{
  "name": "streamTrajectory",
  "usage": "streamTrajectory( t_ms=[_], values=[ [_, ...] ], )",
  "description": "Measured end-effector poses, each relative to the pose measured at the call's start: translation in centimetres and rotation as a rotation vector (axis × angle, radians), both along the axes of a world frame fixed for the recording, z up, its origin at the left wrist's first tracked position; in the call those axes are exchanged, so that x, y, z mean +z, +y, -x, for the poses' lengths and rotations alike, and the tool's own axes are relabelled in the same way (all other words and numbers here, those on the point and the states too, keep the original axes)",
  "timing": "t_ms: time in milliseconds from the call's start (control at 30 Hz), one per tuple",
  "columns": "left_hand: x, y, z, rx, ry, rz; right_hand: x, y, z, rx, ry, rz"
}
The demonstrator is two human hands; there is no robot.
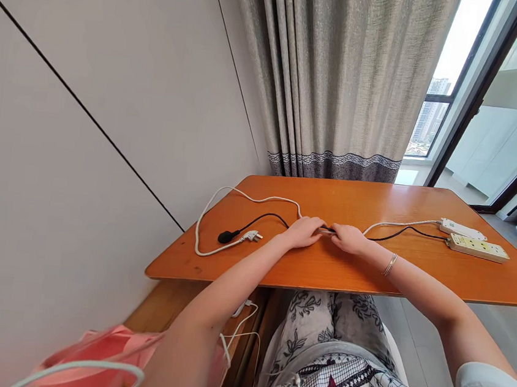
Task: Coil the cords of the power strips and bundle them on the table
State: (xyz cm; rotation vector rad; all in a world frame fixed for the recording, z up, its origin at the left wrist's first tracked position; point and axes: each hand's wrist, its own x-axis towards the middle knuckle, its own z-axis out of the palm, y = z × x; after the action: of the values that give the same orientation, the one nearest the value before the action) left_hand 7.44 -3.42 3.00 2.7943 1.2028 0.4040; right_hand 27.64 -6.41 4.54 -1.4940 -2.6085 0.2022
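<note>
My left hand (305, 231) and my right hand (347, 237) are close together above the middle of the table, fingers closed on a black cord (263, 215) and a white cord (258, 199). A short stretch of the cords shows between my fingertips. To the left, the white cord loops round to a white plug (251, 236), and the black one ends in a black plug (226, 237) beside it. On the right, the cords run to a white power strip (462, 229) and a cream power strip (478, 247), lying side by side.
The orange-brown wooden table (324, 268) has its near edge just above my lap. Behind it hangs a grey curtain (358, 75), and a pale wall (77, 199) stands at left. A pink bag (89, 354) and a thin white cable (239, 333) are below, by my left arm.
</note>
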Motion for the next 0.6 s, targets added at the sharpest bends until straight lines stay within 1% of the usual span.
streamTrajectory(
  t_ms=[67,100,133,200,267,333,400,467,533,600],
  values=[
    [0.6,0.2,0.2,0.037,-0.159,0.04,1.5,0.1,-0.2,-0.027,0.077,-0.011],
    [0.9,0.4,0.3,0.061,-0.249,0.059,2.4,0.2,-0.3,-0.035,0.158,-0.007],
    [1.3,0.6,0.4,0.086,-0.34,0.075,3.3,0.3,-0.5,-0.041,0.273,-0.001],
    [2.1,1.1,0.6,0.13,-0.516,0.093,5.6,0.5,-1.0,-0.029,0.583,0.016],
    [2.8,1.7,0.8,0.162,-0.673,0.126,8.1,0.6,-1.5,0.012,0.895,0.009],
    [3.3,2.2,1.0,0.184,-0.801,0.191,10.8,0.6,-2.1,0.053,1.144,0.021],
    [3.6,2.5,1.1,0.187,-0.877,0.254,13.3,0.4,-2.3,0.104,1.313,0.04],
    [3.6,2.6,0.8,0.156,-0.889,0.288,15.5,0.1,-2.3,0.16,1.417,0.045],
    [3.4,2.4,0.2,0.108,-0.862,0.313,17.3,-0.3,-1.9,0.197,1.478,0.054],
    [3.2,2.1,-0.7,0.07,-0.83,0.34,18.5,-0.6,-1.3,0.213,1.525,0.068]
  ],
)
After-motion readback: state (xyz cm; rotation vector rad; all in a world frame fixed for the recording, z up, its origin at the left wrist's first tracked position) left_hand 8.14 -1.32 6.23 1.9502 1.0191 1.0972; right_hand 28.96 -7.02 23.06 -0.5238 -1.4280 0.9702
